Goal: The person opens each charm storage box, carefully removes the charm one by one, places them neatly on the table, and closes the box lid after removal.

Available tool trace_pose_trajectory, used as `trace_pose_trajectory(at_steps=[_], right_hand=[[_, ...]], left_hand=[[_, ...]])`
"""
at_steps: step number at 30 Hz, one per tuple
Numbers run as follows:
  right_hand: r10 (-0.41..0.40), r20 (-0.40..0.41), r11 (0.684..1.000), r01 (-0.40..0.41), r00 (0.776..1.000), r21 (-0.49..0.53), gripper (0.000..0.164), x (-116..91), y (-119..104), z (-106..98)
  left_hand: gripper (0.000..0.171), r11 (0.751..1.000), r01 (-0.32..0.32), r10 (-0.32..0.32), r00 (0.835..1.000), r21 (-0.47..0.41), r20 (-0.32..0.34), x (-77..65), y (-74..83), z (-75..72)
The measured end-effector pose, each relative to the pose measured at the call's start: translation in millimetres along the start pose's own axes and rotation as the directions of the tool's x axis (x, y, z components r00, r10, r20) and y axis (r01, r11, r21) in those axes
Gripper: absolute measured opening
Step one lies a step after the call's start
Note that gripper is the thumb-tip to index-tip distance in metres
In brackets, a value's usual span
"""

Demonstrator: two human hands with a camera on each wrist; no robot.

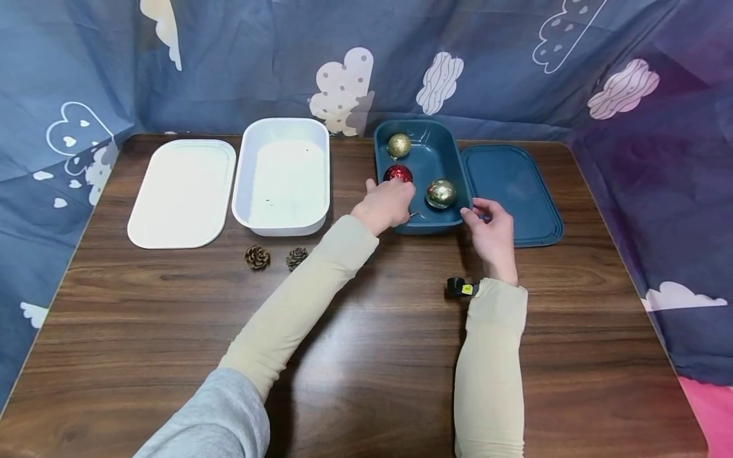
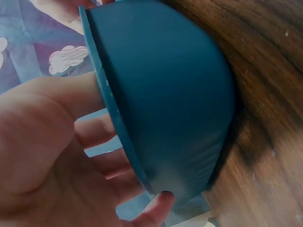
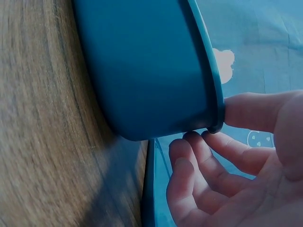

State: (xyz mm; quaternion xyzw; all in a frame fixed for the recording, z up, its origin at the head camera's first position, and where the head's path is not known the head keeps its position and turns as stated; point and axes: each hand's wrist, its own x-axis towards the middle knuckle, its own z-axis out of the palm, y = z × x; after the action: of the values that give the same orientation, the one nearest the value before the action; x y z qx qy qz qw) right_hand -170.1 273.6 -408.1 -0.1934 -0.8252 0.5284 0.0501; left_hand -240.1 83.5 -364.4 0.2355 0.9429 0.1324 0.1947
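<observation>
A blue plastic container point(image 1: 426, 222) stands at the back right of the table. Inside lie a small gold glitter ball point(image 1: 399, 145), a red ornament ball point(image 1: 398, 172) and a shiny gold ball point(image 1: 441, 194). My left hand point(image 1: 386, 205) reaches over the near-left rim to the red ball; its fingertips are hidden in the head view. In the left wrist view the thumb and most fingers point(image 2: 94, 130) pass inside the rim, the little finger outside. My right hand point(image 1: 494, 235) pinches the container's near-right corner, thumb on the rim and fingertips point(image 3: 191, 139) against the outer wall.
A white container point(image 1: 280, 229) and its white lid point(image 1: 182, 194) are at the back left. Two pine cones, one brown point(image 1: 257, 257) and one greyish point(image 1: 296, 257), lie before it. A blue lid point(image 1: 515, 184) lies right of the blue container. Patterned cloth point(image 1: 240, 70) hangs behind.
</observation>
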Motion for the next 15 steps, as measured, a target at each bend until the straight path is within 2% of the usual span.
trace_pose_trajectory(at_steps=[8,15], right_hand=[[0.002,0.012,1.0,-0.002,1.0,0.003,0.042,-2.5,-1.3,-1.4],[-0.015,0.013,1.0,0.015,1.0,-0.006,0.041,-2.4,-1.7,-1.3]], left_hand=[[0.023,1.0,0.018,-0.019,0.999,0.011,0.047,3.5,4.4,1.1],[0.029,1.0,0.025,-0.027,0.995,0.016,0.091,3.8,4.5,-1.3]])
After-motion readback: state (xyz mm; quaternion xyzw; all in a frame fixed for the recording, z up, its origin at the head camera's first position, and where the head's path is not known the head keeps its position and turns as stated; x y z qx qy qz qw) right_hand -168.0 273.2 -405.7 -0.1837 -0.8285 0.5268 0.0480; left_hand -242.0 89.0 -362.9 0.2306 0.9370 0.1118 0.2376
